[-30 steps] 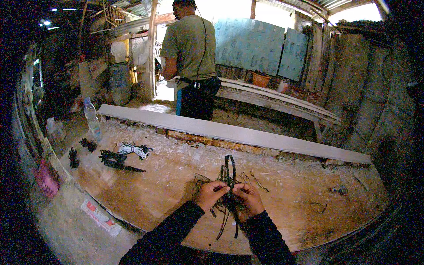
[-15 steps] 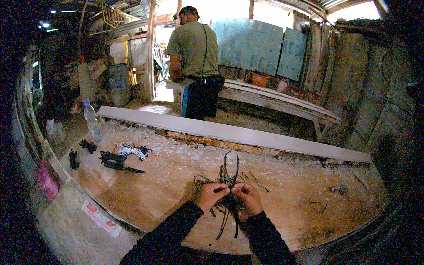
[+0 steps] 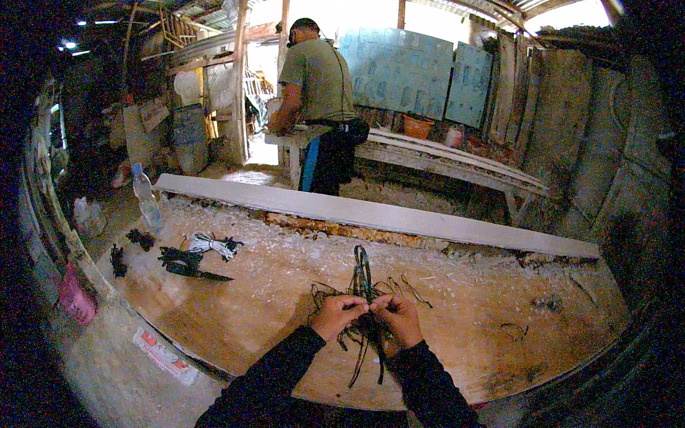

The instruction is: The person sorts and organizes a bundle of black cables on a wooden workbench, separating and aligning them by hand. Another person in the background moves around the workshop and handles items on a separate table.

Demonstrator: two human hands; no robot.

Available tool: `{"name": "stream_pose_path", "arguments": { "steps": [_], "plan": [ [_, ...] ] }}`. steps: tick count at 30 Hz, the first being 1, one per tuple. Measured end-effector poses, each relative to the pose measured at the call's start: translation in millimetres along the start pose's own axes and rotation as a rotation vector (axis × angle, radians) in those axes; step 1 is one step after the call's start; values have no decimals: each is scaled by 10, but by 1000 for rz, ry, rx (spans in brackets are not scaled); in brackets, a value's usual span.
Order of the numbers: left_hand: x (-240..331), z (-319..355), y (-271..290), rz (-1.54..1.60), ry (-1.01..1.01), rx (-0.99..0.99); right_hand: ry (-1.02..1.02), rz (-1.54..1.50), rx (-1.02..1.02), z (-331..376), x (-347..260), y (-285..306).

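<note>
My left hand (image 3: 337, 317) and my right hand (image 3: 401, 321) meet over the middle of the wooden table, thumbs and fingertips pinched together on a thin dark cord (image 3: 362, 265). A narrow loop of the cord stands up beyond my fingers. Loose dark strands (image 3: 359, 364) spread out beneath and around both hands on the tabletop. What exactly lies between the fingertips is too small to make out, and my palms hide part of the tangle.
On the table's left are a white cord bundle (image 3: 205, 243), a black knife-shaped object (image 3: 196, 272), small black bundles (image 3: 140, 239) and a clear bottle (image 3: 147, 198). A long pale board (image 3: 371, 214) edges the far side. Beyond it, a person (image 3: 314, 78) stands at a bench (image 3: 457, 167).
The upright cord loop has narrowed and shifted slightly left. My hands stay nearly in place, still pinched together. The person behind has turned and leaned toward the bench on the left.
</note>
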State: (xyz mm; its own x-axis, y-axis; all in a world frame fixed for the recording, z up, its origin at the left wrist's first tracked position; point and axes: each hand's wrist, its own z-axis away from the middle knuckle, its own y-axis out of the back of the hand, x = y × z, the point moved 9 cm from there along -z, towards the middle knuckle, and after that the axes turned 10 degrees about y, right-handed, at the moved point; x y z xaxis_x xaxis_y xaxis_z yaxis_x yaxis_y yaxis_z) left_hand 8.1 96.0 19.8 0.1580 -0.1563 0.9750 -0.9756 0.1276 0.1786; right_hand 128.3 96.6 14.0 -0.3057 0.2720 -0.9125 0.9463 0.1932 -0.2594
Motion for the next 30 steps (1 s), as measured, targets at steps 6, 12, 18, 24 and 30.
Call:
{"name": "stream_pose_path", "arguments": {
  "steps": [6, 12, 18, 24, 30],
  "plan": [
    [-50, -1, -18, -3, 70, -74, 57, 71, -12, 4, -41, -14],
    [-190, -52, -71, 178, 158, -110, 165, 195, -71, -25, -99, -49],
    [-309, -87, -19, 304, 216, -88, 126, 166, -102, 4, -130, -84],
    [-274, -66, 57, 444, 268, -36, 67, 115, -42, 25, -122, -50],
    [-214, -44, 64, 501, 285, -61, 158, 111, -79, 59, -170, -166]
  ]
}}
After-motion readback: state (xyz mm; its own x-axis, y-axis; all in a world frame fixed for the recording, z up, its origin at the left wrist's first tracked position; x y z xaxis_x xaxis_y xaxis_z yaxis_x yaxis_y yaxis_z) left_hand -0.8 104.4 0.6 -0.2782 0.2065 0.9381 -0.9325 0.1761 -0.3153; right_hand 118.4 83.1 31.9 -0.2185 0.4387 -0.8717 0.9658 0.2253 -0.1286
